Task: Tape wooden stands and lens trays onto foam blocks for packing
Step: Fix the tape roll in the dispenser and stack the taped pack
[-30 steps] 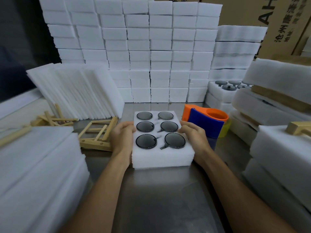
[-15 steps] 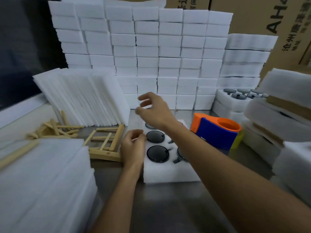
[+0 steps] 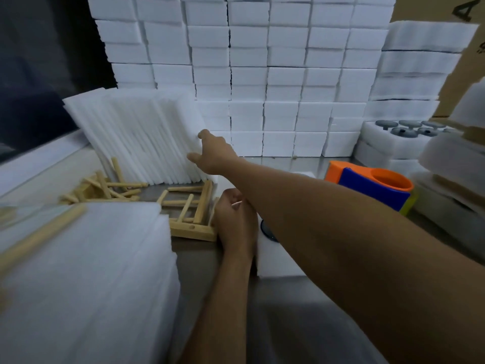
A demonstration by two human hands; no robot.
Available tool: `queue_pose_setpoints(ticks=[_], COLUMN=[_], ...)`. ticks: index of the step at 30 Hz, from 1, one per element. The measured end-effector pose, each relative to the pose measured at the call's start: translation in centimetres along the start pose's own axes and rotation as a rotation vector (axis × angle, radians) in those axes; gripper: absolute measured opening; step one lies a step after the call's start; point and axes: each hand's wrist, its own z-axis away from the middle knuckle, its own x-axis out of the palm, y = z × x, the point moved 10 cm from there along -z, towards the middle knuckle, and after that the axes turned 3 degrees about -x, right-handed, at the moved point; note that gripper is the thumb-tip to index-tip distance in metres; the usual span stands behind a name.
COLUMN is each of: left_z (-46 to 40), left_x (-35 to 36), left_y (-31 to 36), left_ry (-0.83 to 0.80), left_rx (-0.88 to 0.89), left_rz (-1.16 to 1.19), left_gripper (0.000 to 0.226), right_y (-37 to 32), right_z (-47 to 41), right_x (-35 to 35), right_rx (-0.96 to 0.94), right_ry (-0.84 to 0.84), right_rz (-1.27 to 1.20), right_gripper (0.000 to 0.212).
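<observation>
flanking right hand [image 3: 214, 153]: foam sheets [image 3: 136, 137], wooden stand [image 3: 193, 214]

1. The lens tray [image 3: 278, 261], a white foam block with round pockets, lay flat on the steel surface [image 3: 275, 324]; a forearm hid most of it, and only one dark lens edge showed.
2. The wooden stand [image 3: 193, 214], a pale slatted frame, lay flat just left of the tray.
3. Loose wooden sticks [image 3: 110, 186] sat in a heap farther left.
4. Thin foam sheets [image 3: 141, 137] leaned in a slanted row behind the sticks.
5. Foam blocks [image 3: 262, 74] stood stacked in a wall at the back.
6. The orange-and-blue tape dispenser [image 3: 372, 187] rested right of the tray.
</observation>
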Motion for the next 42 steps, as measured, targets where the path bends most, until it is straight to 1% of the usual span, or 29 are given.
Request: queue_pose_setpoints(ticks=[2,4,6,7,8,9,10,12,15,19,21,23,25,28,31,32,34,36,39,42], left_z=[0.1,0.3,0.3,0.2,0.1,0.2,0.1,0.0,-0.1,0.0,0.0,0.0,0.0,-0.1,0.0,0.1,0.3,0.4,0.1,0.1], left_x=[0.0,0.3,0.5,0.6,0.5,0.4,0.3,0.2,0.1,0.1,0.1,0.1,0.2,0.2,0.2,0.2,0.3,0.5,1.0,2.4], left_y=[0.3,0.4,0.2,0.1,0.1,0.1,-0.2,-0.6,-0.7,-0.9,-0.9,-0.8,-0.9,-1.0,-1.0,-1.1,-1.0,-0.7,-1.0,-1.0], left_ry=[0.001,-0.014,-0.024,-0.029,-0.03,-0.033,-0.029,-0.015,0.016,0.017,0.017,0.009,0.007,0.011,-0.005,-0.013,-0.035,-0.058,-0.091,-0.226], left_rx=[-0.009,-0.034,-0.048,-0.037,-0.022,-0.011,-0.008,-0.036,-0.067,-0.094,-0.105,-0.107,-0.114,-0.123,-0.132,-0.14,-0.146,-0.142,-0.159,-0.149], left_rz=[0.021,0.126,0.154,0.121,0.07,0.022,-0.018,-0.046,-0.056,-0.067,-0.08,-0.083,-0.078,-0.08,-0.048,-0.027,0.018,0.058,0.139,0.165], left_gripper=[0.034,0.019,0.035,0.032,0.018,0.012,0.012,0.011,0.012,0.013,0.012,0.012,0.012,0.011,0.014,0.016,0.013,0.014,0.023,0.035], right_y=[0.1,0.2,0.2,0.5,0.9,1.5,2.2,4.3,8.2,13.4,15.4,17.1,18.3,18.7,18.6,18.6,18.4,18.6,19.4,19.2], right_z=[-0.5,-0.8,-0.9,-0.8,-0.7,-0.5,-0.1,0.8,2.8,6.4,8.3,10.1,11.8,13.7,15.4,15.9,17.1,18.3,19.8,20.3], right_x=[0.2,0.0,-0.5,-1.0,-1.6,-2.2,-3.0,-4.9,-7.6,-10.0,-10.3,-10.8,-11.3,-11.4,-11.7,-11.7,-11.7,-11.1,-10.1,-10.0], right_rx=[0.003,0.01,0.009,0.022,0.05,0.083,0.122,0.216,0.342,0.479,0.553,0.632,0.686,0.689,0.59,0.539,0.462,0.44,0.451,0.437], right_ry=[0.012,0.035,0.072,0.107,0.15,0.197,0.243,0.342,0.468,0.608,0.641,0.666,0.662,0.577,0.559,0.554,0.509,0.442,0.396,0.389], right_rz=[0.029,0.045,0.058,0.059,0.05,0.033,0.0,-0.11,-0.319,-0.601,-0.806,-0.956,-0.984,-0.943,-0.867,-0.849,-0.813,-0.796,-0.846,-0.859], right_gripper=[0.044,0.035,0.02,0.01,0.008,0.009,0.01,0.012,0.025,0.029,0.028,0.02,0.01,0.015,0.029,0.028,0.016,0.013,0.021,0.031])
